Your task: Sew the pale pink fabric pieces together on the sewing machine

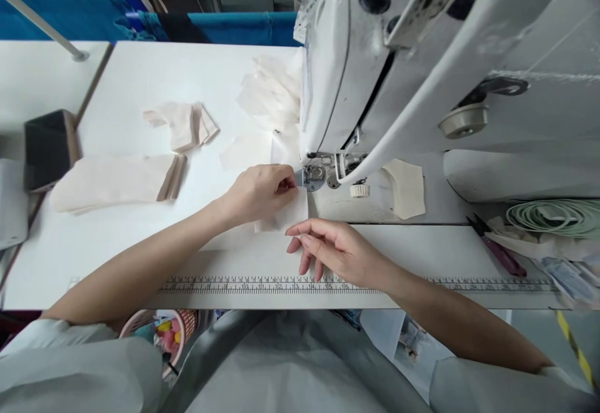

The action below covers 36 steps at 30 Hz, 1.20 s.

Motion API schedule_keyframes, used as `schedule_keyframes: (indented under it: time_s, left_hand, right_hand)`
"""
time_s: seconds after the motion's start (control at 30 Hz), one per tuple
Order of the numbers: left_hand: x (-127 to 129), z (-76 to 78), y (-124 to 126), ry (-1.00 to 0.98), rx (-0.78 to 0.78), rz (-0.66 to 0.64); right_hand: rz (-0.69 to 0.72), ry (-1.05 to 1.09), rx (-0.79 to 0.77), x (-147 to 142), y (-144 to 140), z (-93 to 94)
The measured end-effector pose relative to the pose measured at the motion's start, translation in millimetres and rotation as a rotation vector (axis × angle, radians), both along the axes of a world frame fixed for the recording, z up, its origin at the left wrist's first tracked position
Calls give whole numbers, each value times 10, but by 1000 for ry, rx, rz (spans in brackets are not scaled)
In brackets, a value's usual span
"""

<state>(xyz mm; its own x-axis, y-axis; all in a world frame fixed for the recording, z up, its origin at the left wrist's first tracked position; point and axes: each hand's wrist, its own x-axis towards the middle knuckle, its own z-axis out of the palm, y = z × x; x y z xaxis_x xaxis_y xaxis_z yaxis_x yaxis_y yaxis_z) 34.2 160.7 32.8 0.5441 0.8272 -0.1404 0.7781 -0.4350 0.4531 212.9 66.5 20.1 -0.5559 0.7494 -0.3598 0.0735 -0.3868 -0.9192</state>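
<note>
Grey cloth (281, 363) is spread nearest the camera, below the table edge, with a pink basket (162, 332) beside it on the left.

Table (140, 75): white, with a printed ruler (244, 286) set along its near edge.

Sewing machine (422, 75): white, placed over the right half of the table; its presser foot (313, 177) is seen at the base of the head.

Folded stack (117, 182) of pale fabric is laid at the left; a smaller folded pile (182, 125) is laid behind it, and loose sheer pieces (272, 94) are heaped against the machine.

Dark box (49, 147) is kept at the far left edge.

Left hand (260, 193): fingers closed in a pinch on the white piece (288, 213), which is lain flat just in front of the presser foot, its far end touching it.

Right hand (335, 250): grip loose and holding nothing, fingers extended, tips rested at the piece's near edge.

Cream patch (407, 188) is laid right of the needle.

Snips (497, 250) are placed at the right, near a green coil (553, 216).
</note>
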Motion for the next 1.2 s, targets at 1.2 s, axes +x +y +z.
schedule_keyframes:
  time_s: [1.2]
  left_hand:
    - [2,-46,29,44,0,23]
  right_hand:
    - [91,-1166,1222,89,144,-65]
